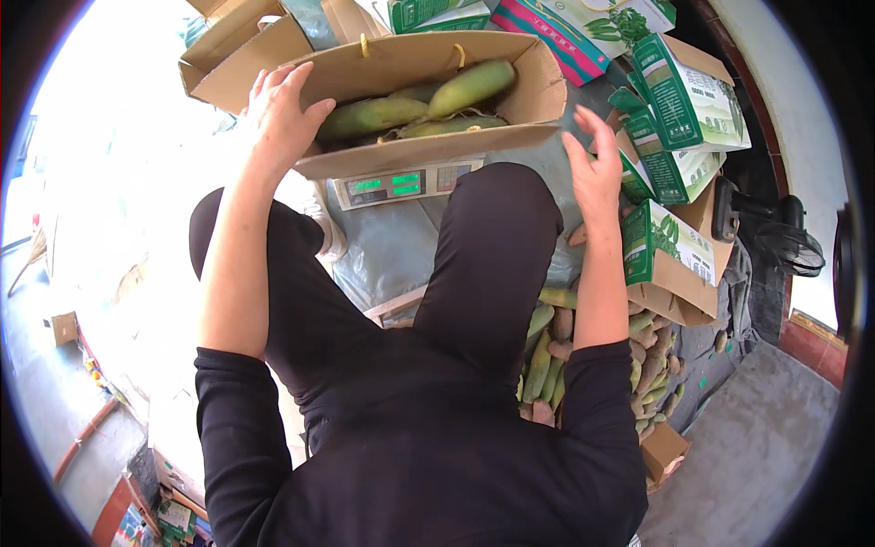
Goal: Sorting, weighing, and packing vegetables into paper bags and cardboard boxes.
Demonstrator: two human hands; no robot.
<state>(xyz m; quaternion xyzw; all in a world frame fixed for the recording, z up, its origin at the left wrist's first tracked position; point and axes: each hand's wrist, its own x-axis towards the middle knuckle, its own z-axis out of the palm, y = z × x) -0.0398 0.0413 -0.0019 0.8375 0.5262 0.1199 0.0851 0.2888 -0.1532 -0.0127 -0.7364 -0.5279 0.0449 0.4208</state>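
Lying open-topped in front of the knees, a long brown cardboard box holds pale green, thick-bodied radishes, smooth and tapering, with thin stringy roots trailing among them. Two yellow cord loops stand at its far rim. A scale with lit green readouts shows below the near wall; whether the box rests on it is hidden.

The left hand is at the box's left end, its thumb stretched well away from the fingers and reaching over the rim; it appears to touch the cardboard. The right hand is just beside the right end, apart from it and holding nothing, fingers loosely curved with a gap between thumb and forefinger.

Counted: one scale, at least four radishes in the box, one partly covered, and three green-and-white cartons at right. The radish heap beside the right leg is too crowded to count.
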